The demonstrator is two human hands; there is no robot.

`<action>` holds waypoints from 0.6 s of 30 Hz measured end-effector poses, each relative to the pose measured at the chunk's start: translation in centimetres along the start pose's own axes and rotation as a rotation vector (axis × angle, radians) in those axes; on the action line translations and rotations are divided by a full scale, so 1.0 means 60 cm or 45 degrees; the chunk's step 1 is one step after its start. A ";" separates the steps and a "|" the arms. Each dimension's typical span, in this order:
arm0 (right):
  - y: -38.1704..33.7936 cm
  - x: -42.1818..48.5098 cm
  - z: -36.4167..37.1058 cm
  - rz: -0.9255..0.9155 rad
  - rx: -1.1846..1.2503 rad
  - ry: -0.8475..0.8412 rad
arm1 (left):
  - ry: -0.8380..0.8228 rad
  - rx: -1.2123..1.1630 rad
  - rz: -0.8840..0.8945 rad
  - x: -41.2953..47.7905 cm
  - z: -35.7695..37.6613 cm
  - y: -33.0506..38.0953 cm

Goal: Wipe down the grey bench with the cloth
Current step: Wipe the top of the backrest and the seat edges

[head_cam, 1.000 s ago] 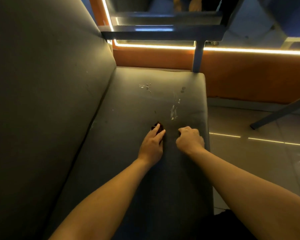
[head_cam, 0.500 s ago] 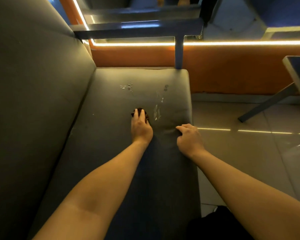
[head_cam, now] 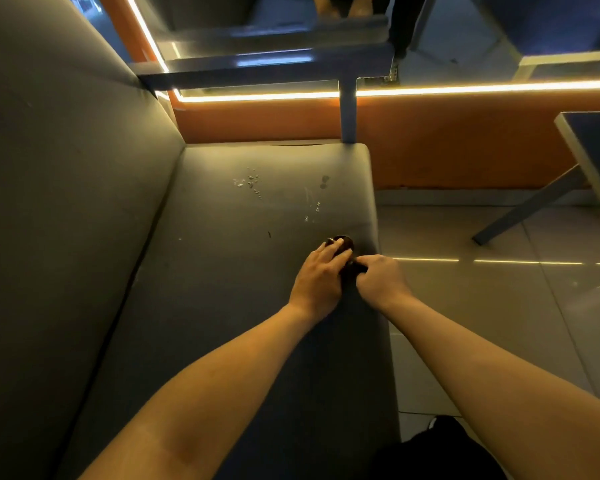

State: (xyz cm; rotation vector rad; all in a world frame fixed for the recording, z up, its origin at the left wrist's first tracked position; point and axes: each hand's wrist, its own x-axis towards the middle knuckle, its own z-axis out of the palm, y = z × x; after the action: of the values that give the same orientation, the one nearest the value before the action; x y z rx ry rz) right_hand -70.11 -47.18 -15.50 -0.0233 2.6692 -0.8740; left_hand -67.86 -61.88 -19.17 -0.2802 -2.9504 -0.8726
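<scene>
Grey bench (head_cam: 222, 289) seat, near right edge: small dark cloth (head_cam: 346, 243) lies under left hand (head_cam: 321, 277), peeking past its fingertips. Left fingers stretched flat, pressing cloth to seat. Right hand (head_cam: 381, 280) just beside, fingers curled; whether it pinches cloth's near end, cannot tell. Water droplets (head_cam: 250, 183) farther along seat, apart from cloth.
</scene>
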 end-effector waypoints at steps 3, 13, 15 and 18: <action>-0.005 0.003 -0.003 0.052 -0.017 -0.029 | 0.275 0.025 -0.344 0.006 -0.033 -0.040; 0.021 0.002 -0.012 -0.045 0.154 -0.065 | 0.217 -0.037 -0.519 0.050 -0.004 -0.001; 0.029 -0.006 -0.016 -0.071 0.244 -0.081 | 0.171 -0.080 -0.496 0.061 0.014 0.027; 0.043 -0.015 -0.021 -0.082 0.395 -0.086 | 0.129 -0.143 -0.463 0.065 0.031 0.050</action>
State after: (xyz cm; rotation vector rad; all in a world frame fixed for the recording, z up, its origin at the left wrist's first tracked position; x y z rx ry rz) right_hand -69.42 -44.26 -15.75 -0.0639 2.4549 -1.2744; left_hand -71.11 -57.78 -18.71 0.2987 -2.9069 -1.0542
